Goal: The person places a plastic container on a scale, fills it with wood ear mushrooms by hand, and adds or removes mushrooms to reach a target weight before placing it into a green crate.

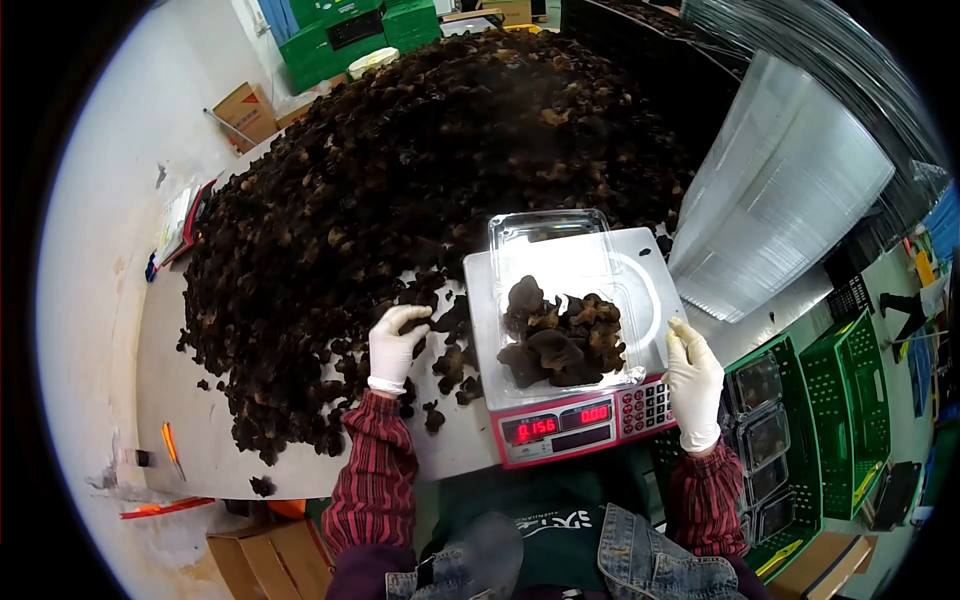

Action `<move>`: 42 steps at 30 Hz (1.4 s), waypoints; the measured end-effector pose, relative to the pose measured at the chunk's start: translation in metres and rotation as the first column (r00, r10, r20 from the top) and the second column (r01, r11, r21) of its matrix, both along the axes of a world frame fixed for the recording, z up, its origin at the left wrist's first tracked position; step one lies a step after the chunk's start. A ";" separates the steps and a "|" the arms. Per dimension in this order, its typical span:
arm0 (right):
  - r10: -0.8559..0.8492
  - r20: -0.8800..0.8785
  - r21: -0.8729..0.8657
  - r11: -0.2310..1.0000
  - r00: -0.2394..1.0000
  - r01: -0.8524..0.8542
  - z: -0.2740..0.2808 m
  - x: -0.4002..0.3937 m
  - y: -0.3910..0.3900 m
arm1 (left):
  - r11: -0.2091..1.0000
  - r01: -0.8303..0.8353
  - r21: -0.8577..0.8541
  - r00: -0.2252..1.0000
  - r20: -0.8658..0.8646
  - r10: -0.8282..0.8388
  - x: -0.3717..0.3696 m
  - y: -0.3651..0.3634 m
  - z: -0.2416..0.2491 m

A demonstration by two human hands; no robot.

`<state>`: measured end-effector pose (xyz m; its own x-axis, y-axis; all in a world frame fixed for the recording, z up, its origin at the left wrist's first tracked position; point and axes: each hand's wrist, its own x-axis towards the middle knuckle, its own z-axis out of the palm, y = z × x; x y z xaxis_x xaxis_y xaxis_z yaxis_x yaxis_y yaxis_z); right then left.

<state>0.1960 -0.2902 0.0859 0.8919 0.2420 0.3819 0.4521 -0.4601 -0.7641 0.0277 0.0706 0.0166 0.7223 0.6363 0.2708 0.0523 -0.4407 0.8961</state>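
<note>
Between the half-curled, white-gloved left hand (399,345) and narrowly pinched, white-gloved right hand (692,382), contents unclear, ruffled dark-brown fungus (562,345) lies in a clear plastic tray (598,284).

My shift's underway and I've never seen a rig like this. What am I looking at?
There's no robot here: one camera worn on a person's head looks forward and down at their own two gloved hands. On the table is a big heap of dark, frilly pieces, perhaps mushrooms. A scale bears an open clear container with some of those pieces inside; its lid points away from the wearer. The left hand is among loose pieces at the heap's edge; I can't tell whether it grips one. The right hand is at the scale's right edge, with nothing clearly held. Tall stacked clear plastic and a green crate are on the right.
</note>
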 end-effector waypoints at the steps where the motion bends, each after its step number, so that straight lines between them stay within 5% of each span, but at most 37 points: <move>1: 0.006 0.017 0.000 1.000 1.000 -0.006 0.000 0.000 0.000 | 0.997 0.019 0.069 0.999 0.044 -0.022 0.007 -0.010 0.026; 4: 0.030 -0.034 0.038 0.999 0.999 -0.028 0.001 -0.003 0.004 | 0.986 0.150 0.077 0.972 0.172 -0.161 0.032 -0.056 0.101; 6: 0.034 -0.049 0.026 0.999 0.998 -0.032 0.008 -0.007 0.008 | 0.948 0.279 0.153 0.950 0.104 -0.296 0.046 -0.083 0.134; 8: 0.028 -0.062 0.018 0.999 0.998 -0.027 0.015 -0.010 0.012 | 0.773 0.488 0.405 0.854 -0.040 -0.519 0.064 -0.097 0.140; 11: 0.053 0.043 -0.028 0.998 0.998 -0.052 0.019 -0.012 0.013 | 0.577 0.756 0.309 0.650 -0.259 -0.714 0.079 -0.102 0.118; 15: 0.045 0.044 -0.033 0.998 0.998 -0.044 0.015 -0.011 0.009 | 0.664 0.659 0.353 0.747 -0.201 -0.634 0.070 -0.101 0.142; 23: 0.012 0.014 -0.019 1.000 1.000 -0.012 0.013 -0.007 0.005 | 0.897 0.440 -0.050 0.888 0.173 -0.426 0.043 -0.078 0.128; 31: -0.012 -0.060 0.003 1.000 0.998 0.012 0.007 -0.008 0.000 | 0.983 0.117 -0.143 0.993 0.037 -0.113 0.027 -0.062 0.105; 34: -0.021 -0.137 0.024 0.999 0.990 0.025 0.008 -0.009 0.001 | 0.973 0.079 -0.218 0.992 -0.081 -0.099 0.057 -0.051 0.102; 38: 0.003 -0.117 0.066 0.998 0.993 0.005 0.008 -0.008 0.002 | 0.914 0.188 -0.360 0.926 -0.244 -0.286 0.106 -0.047 0.103; 39: 0.004 -0.116 0.065 0.998 0.993 0.003 0.007 -0.008 0.002 | 0.924 0.251 -0.288 0.906 -0.268 -0.329 0.113 -0.042 0.100; 42: -0.006 -0.074 0.043 0.999 0.997 0.009 0.015 -0.007 0.004 | 0.847 0.305 -0.434 0.945 0.250 -0.212 0.116 -0.054 0.089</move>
